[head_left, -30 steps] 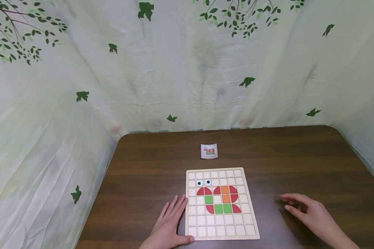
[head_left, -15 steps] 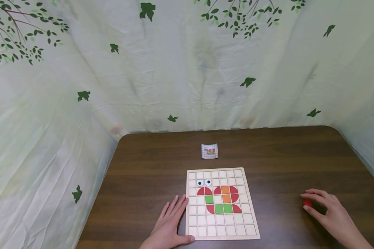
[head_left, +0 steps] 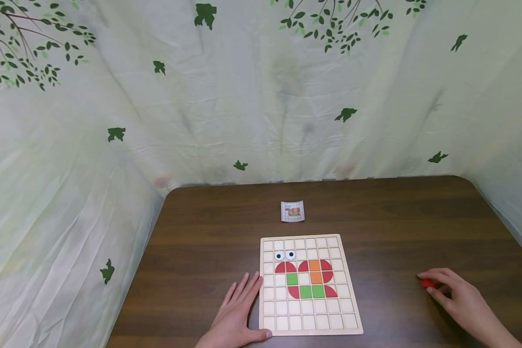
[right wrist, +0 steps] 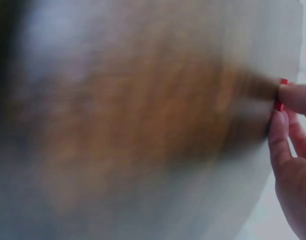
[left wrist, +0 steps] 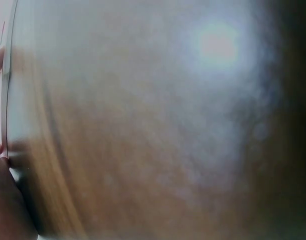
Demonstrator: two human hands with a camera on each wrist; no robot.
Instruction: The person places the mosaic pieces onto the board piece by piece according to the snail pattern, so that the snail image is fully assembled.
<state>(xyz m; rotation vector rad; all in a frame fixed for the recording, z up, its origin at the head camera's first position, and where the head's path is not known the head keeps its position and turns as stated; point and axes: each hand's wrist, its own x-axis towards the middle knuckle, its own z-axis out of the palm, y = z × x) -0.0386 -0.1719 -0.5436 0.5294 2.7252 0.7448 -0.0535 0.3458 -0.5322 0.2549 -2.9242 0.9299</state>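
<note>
A pale gridded board lies on the table. On it, red quarter-round pieces, green squares, orange squares and two eye pieces form a figure. My left hand rests along the board's left side, fingers straight, with the thumb at the near left corner. Well to the right of the board, my right hand pinches a small red piece between thumb and fingers. In the right wrist view a sliver of that red piece shows at the fingertips; its full outline is hidden.
A small picture card with a similar figure on a grid lies beyond the board. The brown wooden table meets a pale curtain printed with leaves and birds at its far edge.
My right hand has moved right, away from the board, and now pinches a red piece that first shows half a second ago. The left hand and the board stay put.
</note>
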